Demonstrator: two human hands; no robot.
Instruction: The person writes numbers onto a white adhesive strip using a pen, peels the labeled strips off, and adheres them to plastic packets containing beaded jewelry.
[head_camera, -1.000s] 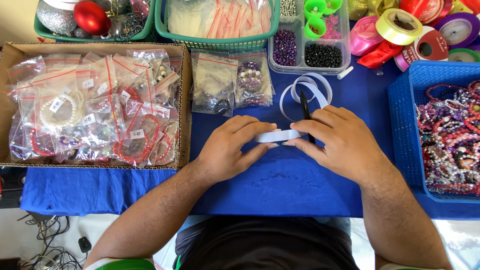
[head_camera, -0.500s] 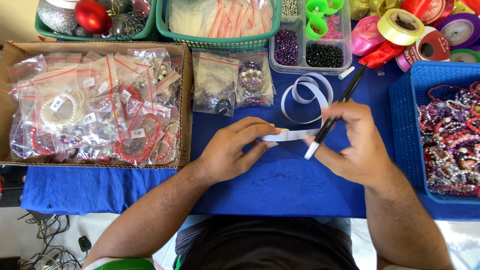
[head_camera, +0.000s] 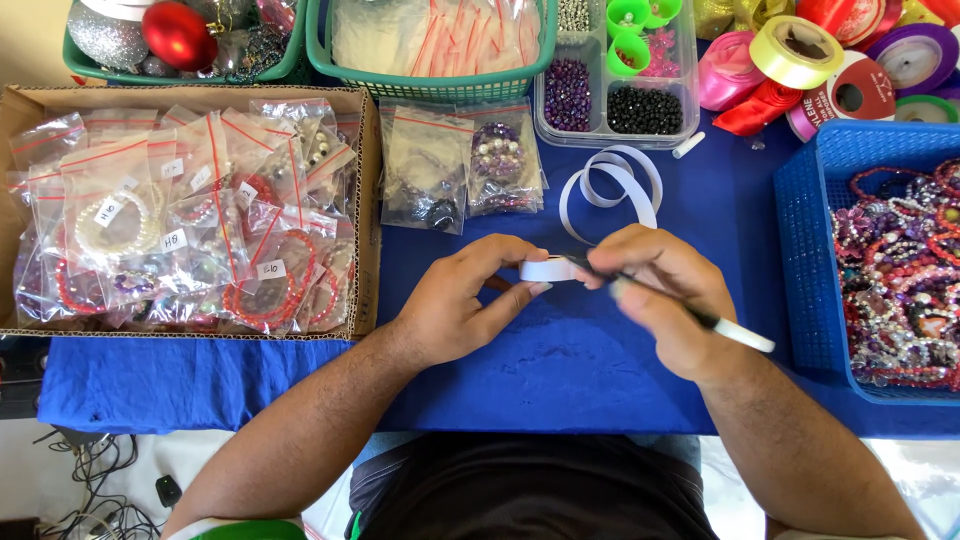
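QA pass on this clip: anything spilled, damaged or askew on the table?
Nothing spilled or damaged. One small white cap lies loose on the blue cloth beside the bead tray, apart from the pen in the right hand.

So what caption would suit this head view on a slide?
Left hand steadies a white strip while the right hand holds a pen to it.

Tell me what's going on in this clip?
A person sits at a table with a blue cloth. The left hand pins the end of a white paper strip to the cloth, while the right hand holds a pen, its tip at the strip. The strip's loose coils lie behind. A cardboard box of bagged bracelets sits left, a blue basket of beads right.
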